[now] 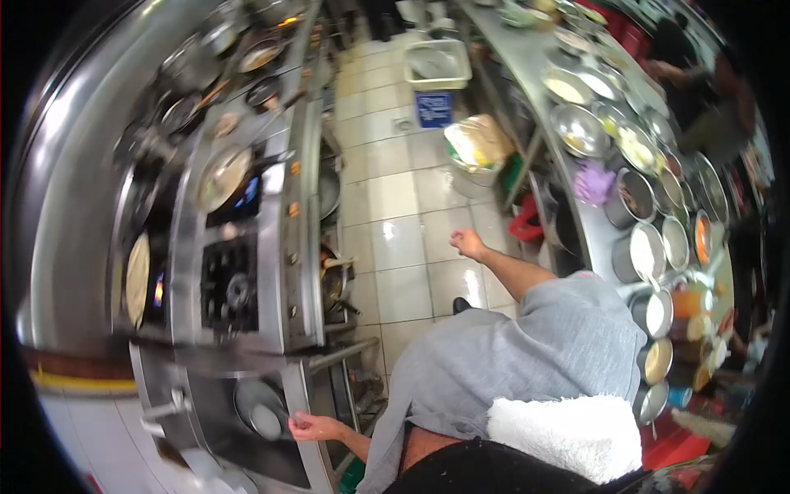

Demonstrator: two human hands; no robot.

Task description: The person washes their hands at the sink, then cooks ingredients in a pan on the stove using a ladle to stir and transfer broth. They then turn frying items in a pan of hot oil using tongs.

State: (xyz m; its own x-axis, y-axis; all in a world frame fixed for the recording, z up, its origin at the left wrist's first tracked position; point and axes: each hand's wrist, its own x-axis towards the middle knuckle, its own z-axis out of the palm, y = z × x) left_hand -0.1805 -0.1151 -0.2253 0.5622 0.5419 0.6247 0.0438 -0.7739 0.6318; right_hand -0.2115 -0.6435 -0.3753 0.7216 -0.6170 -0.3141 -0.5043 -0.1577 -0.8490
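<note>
At the lower left, my left hand [315,426] is by the metal counter's edge, its fingers curled at the near side of a dark round pan [249,397]. The pan seems to be in its grip, though the handle is mostly hidden. A pale round patch shows inside the pan, over a dark recessed basin [212,440]. My right hand [467,244] hangs over the tiled floor, fingers loosely curled with nothing visible in them. Grey cloth [510,354] covers my front, and a white towel [568,436] lies at my waist.
A stove [234,284] runs along the left with pans and lit flames; a flatbread-like round [138,280] lies over one. Steel bowls and pots [634,198] crowd the right counter. A wrapped container [477,148] and white tub [436,64] stand in the aisle. A person [708,99] is beyond the counter.
</note>
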